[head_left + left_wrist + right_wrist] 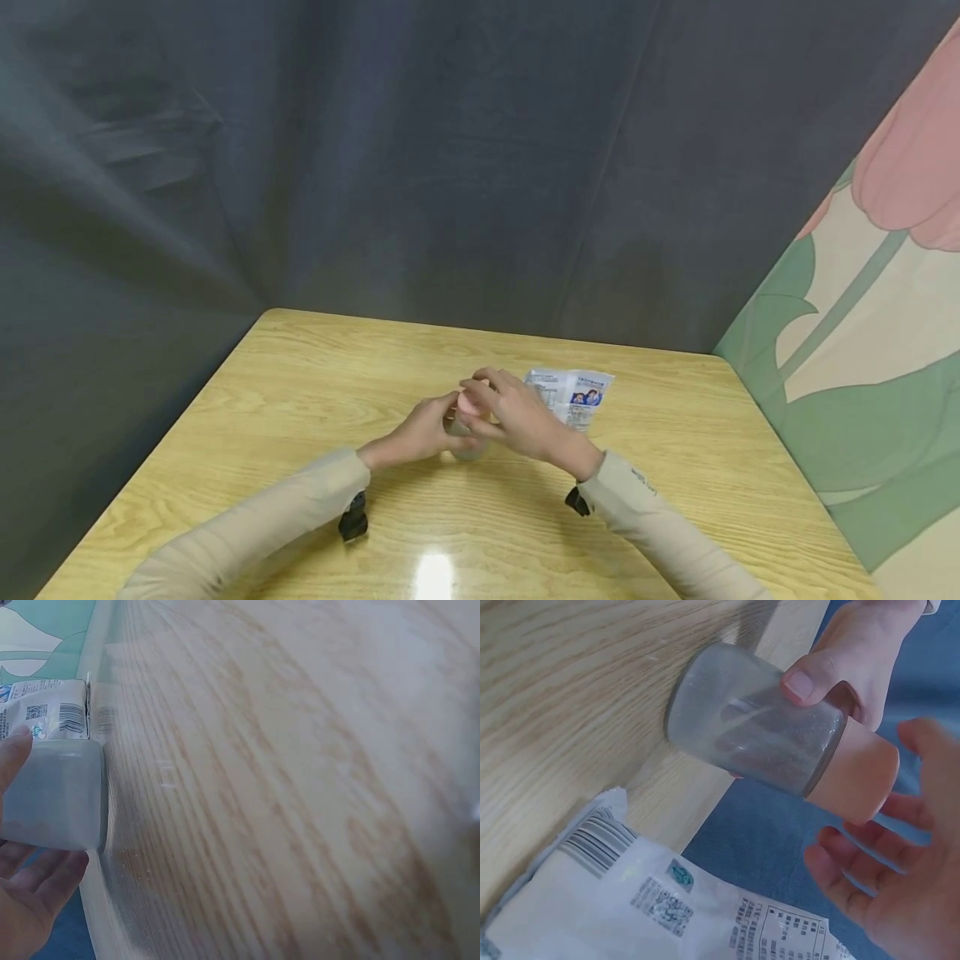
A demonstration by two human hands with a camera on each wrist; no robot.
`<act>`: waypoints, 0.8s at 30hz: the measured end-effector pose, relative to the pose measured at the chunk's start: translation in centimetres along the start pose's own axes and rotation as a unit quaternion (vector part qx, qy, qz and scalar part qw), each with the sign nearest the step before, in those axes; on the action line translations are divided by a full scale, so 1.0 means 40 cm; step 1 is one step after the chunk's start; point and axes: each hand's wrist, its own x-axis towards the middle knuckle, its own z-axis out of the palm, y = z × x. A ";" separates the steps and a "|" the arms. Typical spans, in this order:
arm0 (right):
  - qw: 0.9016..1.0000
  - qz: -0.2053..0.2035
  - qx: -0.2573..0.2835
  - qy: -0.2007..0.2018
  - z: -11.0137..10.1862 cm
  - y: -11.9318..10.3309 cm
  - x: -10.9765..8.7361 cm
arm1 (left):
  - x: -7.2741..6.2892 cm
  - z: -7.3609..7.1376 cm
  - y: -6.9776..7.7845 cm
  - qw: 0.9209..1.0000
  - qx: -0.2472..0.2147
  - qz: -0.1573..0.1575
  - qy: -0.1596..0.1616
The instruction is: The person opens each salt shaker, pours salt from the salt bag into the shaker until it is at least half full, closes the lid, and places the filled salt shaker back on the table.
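Observation:
A translucent jar [742, 724] with a pink lid [859, 772] stands on the table, its base at the tabletop. My left hand [422, 430] grips the jar's side, thumb on one face and fingers behind it. In the left wrist view, the lower part of the jar [52, 795] shows between thumb and fingers. My right hand [521, 417] is at the lid, thumb and fingers spread loosely around it. The right wrist view shows those fingers bent slightly, with gaps beside the lid; whether a fingertip touches it is hard to tell.
A white printed packet [558, 392] with a barcode lies just behind and right of the jar, close to the right hand. The wooden table [337, 367] ends at a dark curtain [450, 167] behind; a flower-patterned surface [862, 400] borders it on the right.

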 end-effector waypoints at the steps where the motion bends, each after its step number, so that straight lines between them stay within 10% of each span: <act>1: 1.000 0.002 0.002 0.002 0.001 0.001 0.000 | -0.001 0.000 0.001 1.000 0.000 -0.003 -0.001; 24: 0.999 -0.039 -0.002 -0.002 -0.003 -0.002 0.004 | -0.002 -0.002 -0.007 1.000 -0.011 0.022 -0.010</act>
